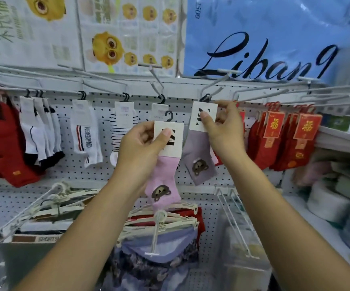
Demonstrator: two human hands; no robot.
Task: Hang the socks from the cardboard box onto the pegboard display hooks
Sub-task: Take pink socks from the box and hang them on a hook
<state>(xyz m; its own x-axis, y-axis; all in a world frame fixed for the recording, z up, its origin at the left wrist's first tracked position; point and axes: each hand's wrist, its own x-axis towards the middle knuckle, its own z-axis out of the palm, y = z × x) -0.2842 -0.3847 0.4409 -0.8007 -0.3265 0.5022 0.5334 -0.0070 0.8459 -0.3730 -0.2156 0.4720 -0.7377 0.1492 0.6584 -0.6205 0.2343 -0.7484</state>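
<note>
Head view, from the left: red socks (2, 143), white socks (39, 133) and a striped pair (123, 124) hang from wire hooks on the pegboard (98, 171). Next comes the left hand (140, 143). Its thumb lies across the front of a white card header (171, 143) and its curled fingers (145, 133) sit behind, so it pinches the pink sock (163, 181) by the card. The sock's small black hanger hook (169, 115) stands free in the air, on no wire yet.

Just right of it, the right hand (224, 131) pinches the card of a lilac sock (201, 162) the same way, thumb in front and fingers behind. That sock's black hook meets the tip of a grey display hook (214, 82); whether it is fully seated I cannot tell. Further right hang red packaged socks (275, 139). The cardboard box is not in view.

Both socks look very light, and the knit is soft and limp, dangling under the card. The card is the only stiff part, so it is probably the best place to hold, high up near the hanger hook, which keeps the hook upright and steerable. A light pinch should do; squeezing hard could crease the card.
</note>
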